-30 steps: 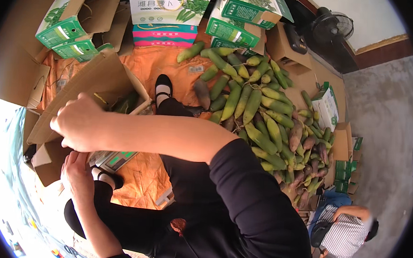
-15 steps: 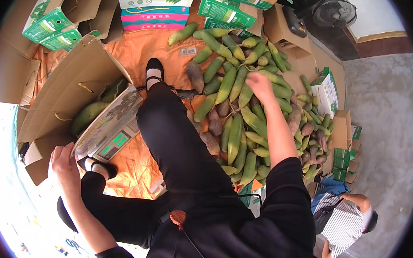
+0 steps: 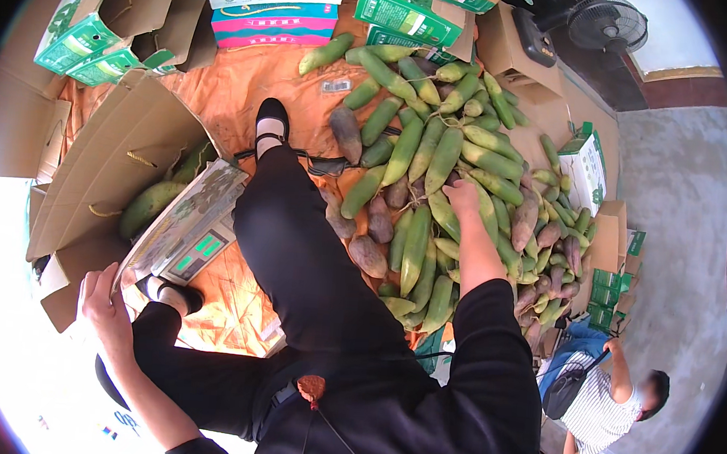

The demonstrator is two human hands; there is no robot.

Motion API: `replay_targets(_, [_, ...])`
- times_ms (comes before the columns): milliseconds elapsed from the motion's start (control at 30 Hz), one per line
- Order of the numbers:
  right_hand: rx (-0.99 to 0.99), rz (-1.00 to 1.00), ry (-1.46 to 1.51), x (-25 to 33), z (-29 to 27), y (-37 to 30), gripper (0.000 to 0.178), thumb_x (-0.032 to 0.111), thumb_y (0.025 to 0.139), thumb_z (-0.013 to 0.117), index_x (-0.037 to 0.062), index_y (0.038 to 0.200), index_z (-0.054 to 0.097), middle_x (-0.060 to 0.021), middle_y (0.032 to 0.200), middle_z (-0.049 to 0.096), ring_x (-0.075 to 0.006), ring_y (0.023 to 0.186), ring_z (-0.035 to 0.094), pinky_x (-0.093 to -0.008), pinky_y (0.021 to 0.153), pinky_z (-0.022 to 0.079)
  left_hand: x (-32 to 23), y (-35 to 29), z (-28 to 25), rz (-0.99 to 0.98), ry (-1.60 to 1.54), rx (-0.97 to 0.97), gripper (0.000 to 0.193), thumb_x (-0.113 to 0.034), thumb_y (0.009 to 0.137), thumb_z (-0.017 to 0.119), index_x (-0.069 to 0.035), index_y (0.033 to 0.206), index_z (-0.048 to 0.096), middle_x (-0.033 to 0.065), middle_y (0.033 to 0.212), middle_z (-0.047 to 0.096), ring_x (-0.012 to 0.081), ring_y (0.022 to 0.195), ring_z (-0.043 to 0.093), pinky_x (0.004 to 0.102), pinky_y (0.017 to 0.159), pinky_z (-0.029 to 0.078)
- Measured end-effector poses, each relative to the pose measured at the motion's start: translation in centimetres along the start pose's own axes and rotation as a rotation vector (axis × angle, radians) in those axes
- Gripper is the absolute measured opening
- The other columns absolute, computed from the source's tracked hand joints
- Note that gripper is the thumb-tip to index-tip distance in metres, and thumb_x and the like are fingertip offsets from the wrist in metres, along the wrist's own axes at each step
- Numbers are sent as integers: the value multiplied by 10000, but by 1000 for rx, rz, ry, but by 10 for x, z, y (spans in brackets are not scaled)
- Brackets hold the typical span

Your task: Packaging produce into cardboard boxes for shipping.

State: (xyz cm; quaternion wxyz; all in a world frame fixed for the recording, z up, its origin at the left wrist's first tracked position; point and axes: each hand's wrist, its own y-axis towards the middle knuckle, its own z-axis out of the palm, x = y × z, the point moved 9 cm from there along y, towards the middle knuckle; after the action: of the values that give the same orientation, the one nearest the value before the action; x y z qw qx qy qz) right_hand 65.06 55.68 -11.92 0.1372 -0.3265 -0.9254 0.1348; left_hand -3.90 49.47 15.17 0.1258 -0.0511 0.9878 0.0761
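A big heap of green radishes [image 3: 417,248], some coated in brown soil, lies ahead and to the right on an orange sheet [image 3: 248,75]. My right hand [image 3: 464,198] is in the middle of the heap, its fingers closed at the end of a green radish; the fingertips are partly hidden. On the left, my left hand [image 3: 104,314] grips the near edge of an open cardboard carton's flap [image 3: 124,276]. Inside that carton [image 3: 115,163] lie a few green radishes [image 3: 152,205]. Beside it a scale display [image 3: 200,253] glows green.
Green-and-white cartons [image 3: 82,39] stand at the far left, with a pink-and-blue box [image 3: 274,27] and more cartons [image 3: 408,15] behind. A fan [image 3: 607,25] is at the far right. A person in a striped shirt [image 3: 599,408] is at the lower right.
My right hand has moved nearer to me over the heap, uncovering radishes beyond it. My left hand stays at the carton flap. The person at the right has shifted posture.
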Motion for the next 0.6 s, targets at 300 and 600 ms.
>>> replay_targets(300, [-285,-13,487,-79,13,106,692,351,654,803,-62,1166,590,-227,1134,627,-328,1057,610,-385,925,461,-12,2,6,37,5,-60,434,122,569,551,3,969,672,122,832,586,302,851,584,390,774,474])
replay_targets(600, [-232,133,802,6,50,75,726,67,661,828,-79,1263,449,-177,1217,551,-291,1036,573,-389,912,479,-23,-6,-16,67,192,-74,390,94,582,584,-2,952,665,102,854,616,286,850,613,378,749,505])
